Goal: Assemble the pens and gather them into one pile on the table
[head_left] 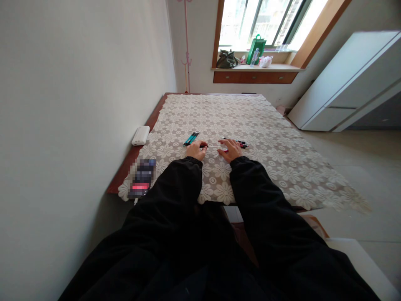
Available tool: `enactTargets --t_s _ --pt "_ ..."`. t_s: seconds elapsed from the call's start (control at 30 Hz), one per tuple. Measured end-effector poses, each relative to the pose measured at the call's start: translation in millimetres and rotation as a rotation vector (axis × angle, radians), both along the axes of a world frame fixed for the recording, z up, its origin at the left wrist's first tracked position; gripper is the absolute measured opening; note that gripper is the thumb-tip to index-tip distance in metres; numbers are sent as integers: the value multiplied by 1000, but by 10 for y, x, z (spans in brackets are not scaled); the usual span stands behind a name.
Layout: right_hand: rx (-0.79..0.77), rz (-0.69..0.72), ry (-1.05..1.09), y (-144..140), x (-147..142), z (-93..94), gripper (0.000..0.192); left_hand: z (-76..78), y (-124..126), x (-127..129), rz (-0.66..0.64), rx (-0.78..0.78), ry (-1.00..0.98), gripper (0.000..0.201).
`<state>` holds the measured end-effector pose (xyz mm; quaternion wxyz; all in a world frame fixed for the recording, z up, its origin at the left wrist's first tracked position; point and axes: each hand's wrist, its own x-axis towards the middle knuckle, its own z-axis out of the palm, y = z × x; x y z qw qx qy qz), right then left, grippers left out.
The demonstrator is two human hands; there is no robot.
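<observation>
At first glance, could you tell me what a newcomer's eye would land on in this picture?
Two black sleeves run up the middle to the left hand and right hand, which rest on a lace flower-patterned tablecloth. Teal pens lie just beyond the left hand and dark pens beside the right. Behind, a bright window glares above a cluttered sill.

Both black-sleeved arms reach forward; left hand (196,149) and right hand (231,149) rest low, close together, fingers curled
</observation>
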<state>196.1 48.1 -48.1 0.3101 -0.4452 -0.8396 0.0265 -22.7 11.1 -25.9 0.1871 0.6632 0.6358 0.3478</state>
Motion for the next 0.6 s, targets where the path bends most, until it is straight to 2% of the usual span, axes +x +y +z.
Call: enactTargets --t_s 0.17,0.4,0.6 --pt "-3 76 -52 65 14 -66 24 25 -22 20 -132 -3 29 18" --pt "-65 -114 -8 188 78 -194 21 8 13 -8 1 -15 44 20" --pt "-70 -79 -39 175 67 -175 18 -31 40 -14 -3 16 134 17"
